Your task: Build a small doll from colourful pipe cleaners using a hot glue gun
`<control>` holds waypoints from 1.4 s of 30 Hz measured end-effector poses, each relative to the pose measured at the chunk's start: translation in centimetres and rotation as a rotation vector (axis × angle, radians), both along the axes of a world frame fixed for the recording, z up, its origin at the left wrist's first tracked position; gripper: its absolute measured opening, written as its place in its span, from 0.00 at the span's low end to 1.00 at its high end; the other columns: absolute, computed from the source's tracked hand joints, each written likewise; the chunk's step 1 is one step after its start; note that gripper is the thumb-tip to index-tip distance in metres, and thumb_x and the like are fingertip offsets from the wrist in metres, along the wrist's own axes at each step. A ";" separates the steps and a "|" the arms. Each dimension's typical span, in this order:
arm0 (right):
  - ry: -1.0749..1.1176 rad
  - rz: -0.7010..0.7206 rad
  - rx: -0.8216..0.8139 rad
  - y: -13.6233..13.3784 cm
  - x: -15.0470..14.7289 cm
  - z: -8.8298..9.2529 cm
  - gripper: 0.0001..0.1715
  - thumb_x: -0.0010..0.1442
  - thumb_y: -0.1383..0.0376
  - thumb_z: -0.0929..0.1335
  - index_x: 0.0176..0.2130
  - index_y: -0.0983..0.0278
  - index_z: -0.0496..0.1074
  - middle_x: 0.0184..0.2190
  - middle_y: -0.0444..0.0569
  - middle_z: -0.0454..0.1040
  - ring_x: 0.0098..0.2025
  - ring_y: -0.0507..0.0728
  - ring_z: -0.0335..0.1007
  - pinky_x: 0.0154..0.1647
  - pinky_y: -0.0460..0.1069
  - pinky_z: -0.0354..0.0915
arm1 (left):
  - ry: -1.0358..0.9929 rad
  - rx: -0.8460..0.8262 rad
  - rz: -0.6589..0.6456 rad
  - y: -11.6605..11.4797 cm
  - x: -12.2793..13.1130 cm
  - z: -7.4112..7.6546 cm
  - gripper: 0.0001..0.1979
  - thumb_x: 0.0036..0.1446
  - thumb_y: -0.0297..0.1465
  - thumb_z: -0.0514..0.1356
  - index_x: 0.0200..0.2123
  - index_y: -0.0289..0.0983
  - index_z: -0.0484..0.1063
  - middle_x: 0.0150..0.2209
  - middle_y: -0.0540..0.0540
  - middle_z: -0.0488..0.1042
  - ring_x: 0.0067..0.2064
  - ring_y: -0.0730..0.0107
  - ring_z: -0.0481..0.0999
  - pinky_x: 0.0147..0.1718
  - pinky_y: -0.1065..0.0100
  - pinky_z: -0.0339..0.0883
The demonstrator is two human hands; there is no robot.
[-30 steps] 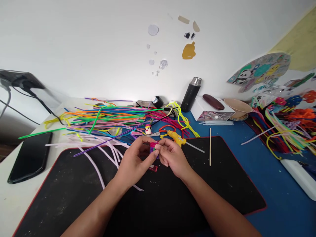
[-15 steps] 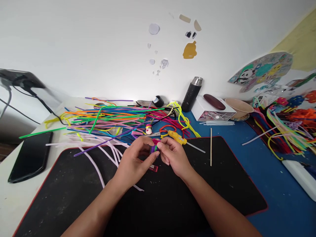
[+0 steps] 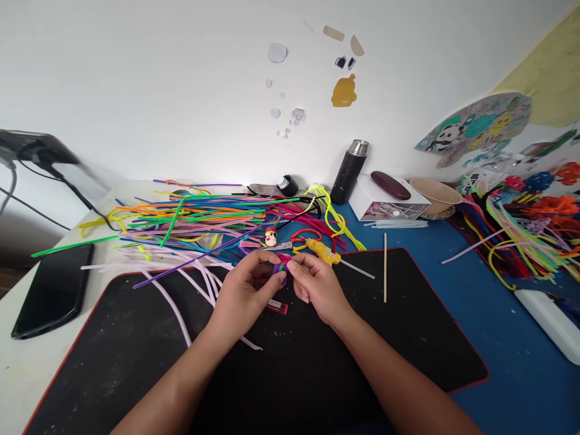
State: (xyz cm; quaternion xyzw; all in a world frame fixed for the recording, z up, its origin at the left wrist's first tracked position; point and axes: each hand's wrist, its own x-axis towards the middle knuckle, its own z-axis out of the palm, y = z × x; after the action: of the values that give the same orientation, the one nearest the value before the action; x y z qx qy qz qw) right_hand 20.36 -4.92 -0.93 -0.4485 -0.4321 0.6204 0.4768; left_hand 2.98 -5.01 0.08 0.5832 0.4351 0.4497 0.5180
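Observation:
Between my two hands is a small pipe-cleaner piece in purple, green and magenta, largely hidden by fingers. My left hand grips its left side between thumb and fingers. At its magenta upper right, my right hand pinches with thumb and forefinger. Just below the fingers a flat red item with a white label lies on the black mat. Beyond the hands are a small doll-like head with a pink cap, scissors with orange handles and a yellow glue gun.
Pipe cleaners in many colours spread along the back left, some white ones reaching onto the mat. A wooden stick lies to the right. Behind stand a black thermos, a white box and a bowl. A phone lies left.
The small piece has turned slightly in my fingers, showing more purple and less green. Both hands stay close together, and the whole view has shifted slightly.

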 end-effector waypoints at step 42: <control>0.019 0.006 0.014 0.0 -0.8 0.1 0.25 0.60 0.44 0.77 0.35 0.61 0.71 0.13 0.30 0.58 0.13 0.46 0.51 0.15 0.44 0.48 | 0.078 0.113 0.132 0.0 -0.2 -0.1 0.14 0.62 0.33 0.67 0.50 0.42 0.72 0.44 0.47 0.78 0.41 0.66 0.80 0.37 0.66 0.76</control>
State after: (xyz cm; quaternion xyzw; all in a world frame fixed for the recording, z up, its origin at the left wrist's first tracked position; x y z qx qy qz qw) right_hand 19.56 -4.88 -0.81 -0.4382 -0.4331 0.6229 0.4821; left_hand 2.77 -5.06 0.02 0.5986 0.4666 0.4835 0.4361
